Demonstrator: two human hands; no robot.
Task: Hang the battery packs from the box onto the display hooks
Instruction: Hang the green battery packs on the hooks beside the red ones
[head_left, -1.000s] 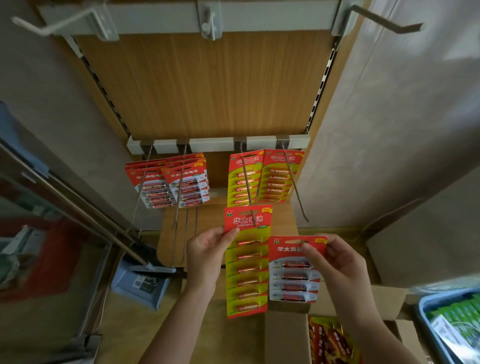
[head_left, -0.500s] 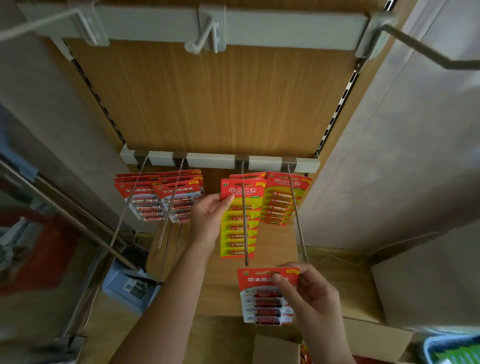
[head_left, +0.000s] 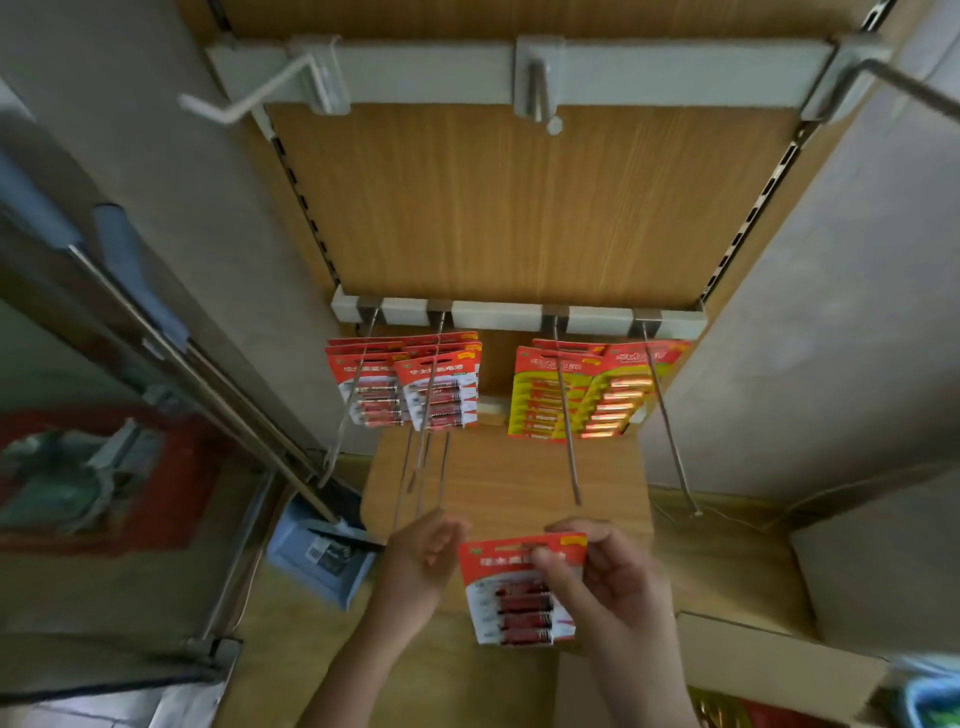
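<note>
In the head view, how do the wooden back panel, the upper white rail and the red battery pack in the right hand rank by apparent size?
Largest: wooden back panel.
Then: upper white rail.
Smallest: red battery pack, pinched by the right hand; being nearest the camera, it looks relatively enlarged.

Red battery pack (head_left: 501, 603) upright, unhung, red packs (head_left: 441, 389) and yellow packs (head_left: 540, 408) hanging on hooks (head_left: 567, 447)

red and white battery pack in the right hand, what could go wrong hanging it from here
1. The right hand pinches the red and white battery pack at its top edge, so the thumb may block the hang slot.
2. The nearest long metal hook carries yellow battery packs; matching red packs hang further left, so it may land on the wrong hook.
</note>
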